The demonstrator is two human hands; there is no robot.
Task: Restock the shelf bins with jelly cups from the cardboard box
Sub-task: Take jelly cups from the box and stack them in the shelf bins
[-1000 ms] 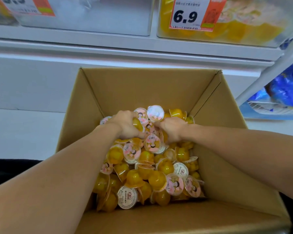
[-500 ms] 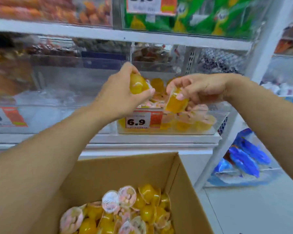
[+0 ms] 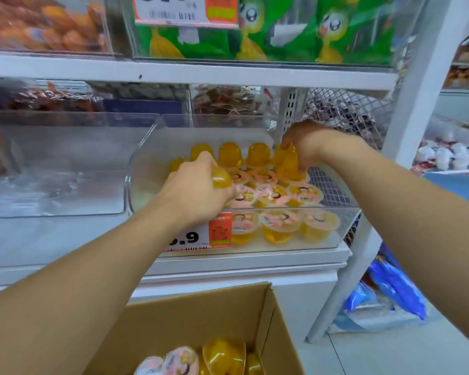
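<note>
Restocking entry, mid-task: we are lowering two jelly cups into the clear shelf bin (image 3: 344, 228), our landmark. Over its left half, our left hand (image 3: 198, 190) is curling its fingers round one yellow cup (image 3: 221, 179); at its back right corner, our right hand (image 3: 303, 147) is pinching another cup (image 3: 291, 165) just above the stock. Inside the bin, rows of cups (image 3: 275, 196) are already filling the right and rear, while the left front is looking bare. Below the bin, the cardboard box (image 3: 179, 323) is holding more loose cups (image 3: 222, 353), so we are judging the job roughly partway done.
</note>
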